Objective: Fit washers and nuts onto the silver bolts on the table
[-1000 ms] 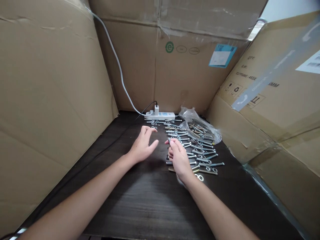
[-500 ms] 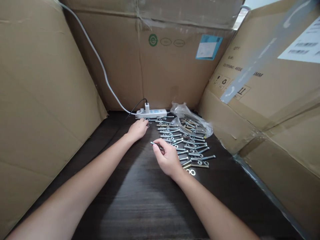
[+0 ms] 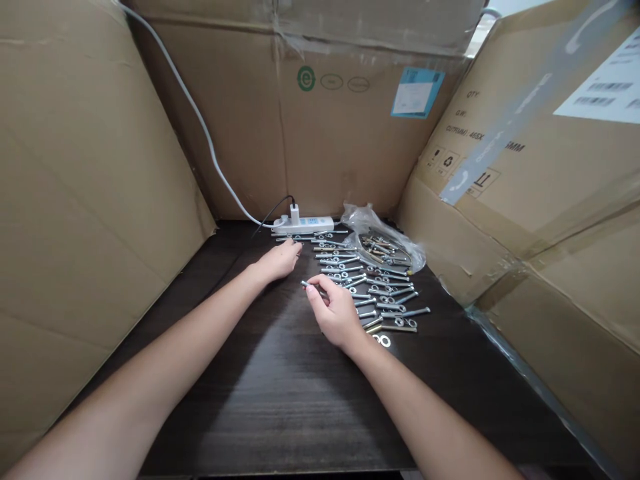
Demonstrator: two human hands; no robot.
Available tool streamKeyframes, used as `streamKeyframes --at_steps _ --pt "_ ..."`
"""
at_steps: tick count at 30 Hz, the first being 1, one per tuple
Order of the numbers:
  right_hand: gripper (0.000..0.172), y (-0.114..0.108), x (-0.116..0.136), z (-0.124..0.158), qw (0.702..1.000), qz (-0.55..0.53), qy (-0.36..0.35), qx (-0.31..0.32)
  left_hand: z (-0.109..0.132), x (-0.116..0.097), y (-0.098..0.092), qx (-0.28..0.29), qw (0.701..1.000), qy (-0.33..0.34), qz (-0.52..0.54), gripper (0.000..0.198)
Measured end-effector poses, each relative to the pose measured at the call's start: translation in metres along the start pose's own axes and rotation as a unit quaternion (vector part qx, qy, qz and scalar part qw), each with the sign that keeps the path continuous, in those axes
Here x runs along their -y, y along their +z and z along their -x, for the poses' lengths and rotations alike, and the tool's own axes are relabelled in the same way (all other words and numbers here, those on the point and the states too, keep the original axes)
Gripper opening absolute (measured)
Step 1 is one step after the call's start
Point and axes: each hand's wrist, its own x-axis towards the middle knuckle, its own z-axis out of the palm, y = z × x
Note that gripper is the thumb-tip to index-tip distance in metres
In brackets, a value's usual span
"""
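In the head view, my right hand [image 3: 336, 312] is curled round a metal bolt [image 3: 305, 285], whose end sticks out past the thumb and index finger toward the left. My left hand [image 3: 281, 260] rests low over the tabletop, its fingers bent and pinched together beside the far bolts [image 3: 303, 238] and small rings. Whether anything is between those fingertips is too small to make out. To the right of both hands lie rows of bolts with nuts and washers [image 3: 345, 260], partly hidden by my right hand. Two flat washers [image 3: 385, 341] show past my right wrist.
A white power strip [image 3: 310, 225] with a plugged-in charger and cables stands at the back. A clear plastic bag [image 3: 370, 220] with more bolts lies at the back right. Cardboard walls [image 3: 345, 147] close in the dark table [image 3: 280, 400] at the back and both sides.
My left hand has shifted slightly right and a little nearer, along the far bolts. My right hand still holds the bolt in nearly the same place.
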Motion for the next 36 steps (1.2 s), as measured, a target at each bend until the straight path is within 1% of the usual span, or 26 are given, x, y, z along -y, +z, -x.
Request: streamKeyframes --at_steps 3,5,10,14,18,20,23,25,26,27,28,29,30,31,32,33,34,36 --pt "0.023 0.000 0.000 0.001 1.000 -0.005 -0.002 0.003 0.012 -0.005 0.003 -0.015 1.000 -0.020 -0.019 0.023" --pt "0.023 0.001 0.000 0.001 1.000 -0.005 -0.003 0.006 0.017 -0.006 0.004 -0.015 0.999 -0.035 -0.031 0.025" --pt "0.023 -0.001 0.001 0.001 1.000 -0.004 -0.009 0.014 0.024 -0.008 0.001 0.019 0.997 -0.061 -0.046 0.026" --pt "0.023 -0.002 0.005 0.001 1.000 0.000 -0.014 0.014 0.033 -0.016 0.000 0.030 0.997 -0.059 -0.028 0.025" --pt "0.022 -0.002 0.006 0.002 0.999 0.036 -0.026 0.015 0.045 -0.025 0.002 0.031 0.998 -0.046 0.028 0.019" --pt "0.022 -0.003 0.006 0.002 0.998 0.052 -0.037 0.013 0.051 -0.030 0.002 0.031 0.996 -0.036 0.072 0.016" --pt "0.021 -0.004 0.004 0.001 0.997 0.065 -0.045 0.007 0.062 -0.035 -0.004 0.015 0.988 -0.026 0.153 0.011" --pt "0.021 -0.004 0.004 0.001 0.997 0.071 -0.039 0.004 0.071 -0.039 -0.009 -0.001 0.974 -0.034 0.223 0.021" --pt "0.021 -0.003 0.003 0.001 0.997 0.073 -0.036 0.005 0.076 -0.041 -0.010 -0.007 0.960 -0.044 0.277 0.027" --pt "0.021 -0.003 0.003 0.001 0.997 0.073 -0.032 0.009 0.081 -0.042 -0.012 -0.005 0.896 -0.075 0.438 0.026" --pt "0.021 -0.002 0.003 0.001 0.997 0.071 -0.030 0.016 0.087 -0.044 -0.012 0.018 0.817 -0.100 0.568 0.023" --pt "0.021 -0.001 0.002 0.001 0.997 0.068 -0.028 0.024 0.092 -0.045 -0.012 0.043 0.750 -0.122 0.648 0.022" --pt "0.021 0.000 0.002 0.002 0.997 0.063 -0.028 0.031 0.096 -0.046 -0.011 0.062 0.704 -0.140 0.694 0.021" --pt "0.021 0.001 0.002 0.003 0.997 0.059 -0.030 0.036 0.100 -0.048 -0.011 0.073 0.677 -0.152 0.717 0.021" --pt "0.021 0.001 0.002 0.003 0.997 0.055 -0.032 0.039 0.103 -0.049 -0.009 0.079 0.666 -0.152 0.726 0.021" --pt "0.020 0.002 0.002 0.004 0.997 0.054 -0.033 0.040 0.105 -0.050 -0.008 0.076 0.667 -0.153 0.725 0.021" --pt "0.020 0.002 0.002 0.004 0.997 0.056 -0.035 0.040 0.107 -0.051 -0.007 0.069 0.679 -0.149 0.716 0.020" --pt "0.020 0.001 0.003 0.004 0.997 0.062 -0.030 0.040 0.108 -0.053 -0.005 0.040 0.717 -0.126 0.685 0.020"
